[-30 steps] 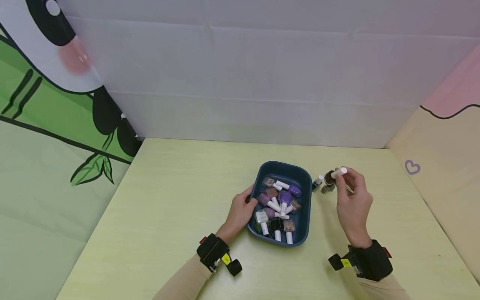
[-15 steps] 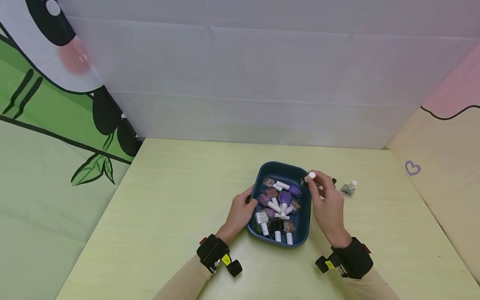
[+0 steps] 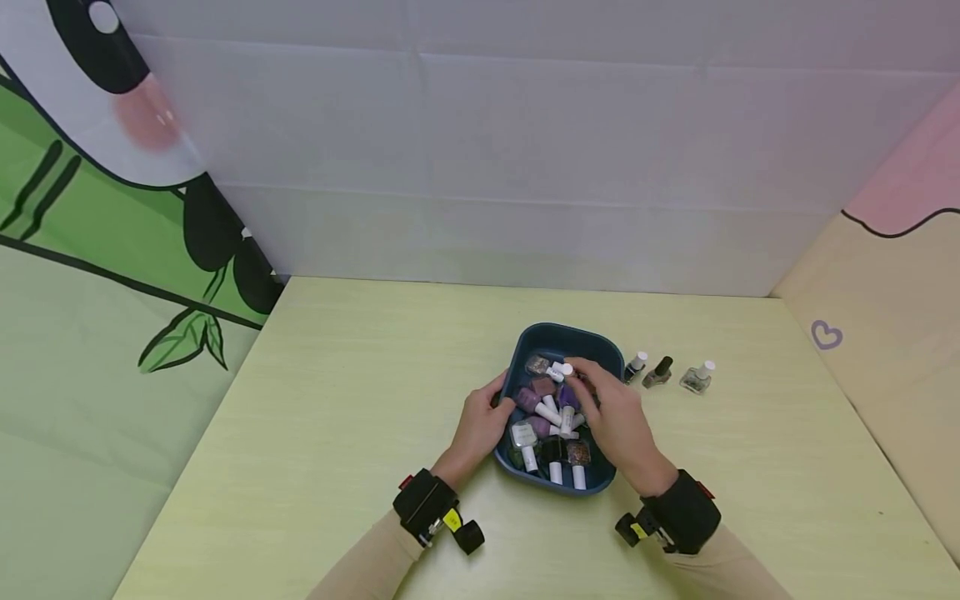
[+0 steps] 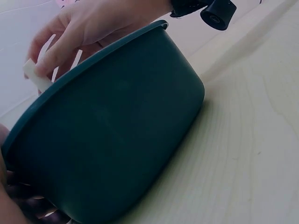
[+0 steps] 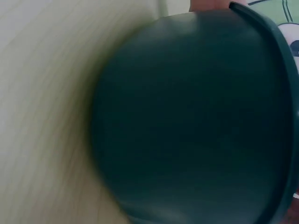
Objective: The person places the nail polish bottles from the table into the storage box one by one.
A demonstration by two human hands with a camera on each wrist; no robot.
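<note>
My left hand (image 3: 480,425) grips the left side of a dark blue plastic basin (image 3: 564,336), thumb at the rim. Several nail polish bottles lie inside, among them a purple one (image 3: 528,400) and a black one (image 3: 553,449), most with white caps. Over the basin, my right hand (image 3: 618,421) pinches a nail polish bottle by its white cap (image 3: 567,369). The hand and the bottles around it hide that bottle's body. In the left wrist view the white cap (image 4: 37,77) shows between thumb and fingers, just above the rim. The right wrist view holds mostly the basin's outer wall (image 5: 191,116).
Right of the basin, three nail polish bottles stand in a loose row on the pale wooden table: a dark one with a white cap (image 3: 636,365), a brownish one with a dark cap (image 3: 658,372), and a clear one (image 3: 697,379). Printed cloth walls border the table.
The right hand has carried a nail polish bottle leftward from the row beside the basin to above the basin's inside. The left hand and the basin have stayed put.
</note>
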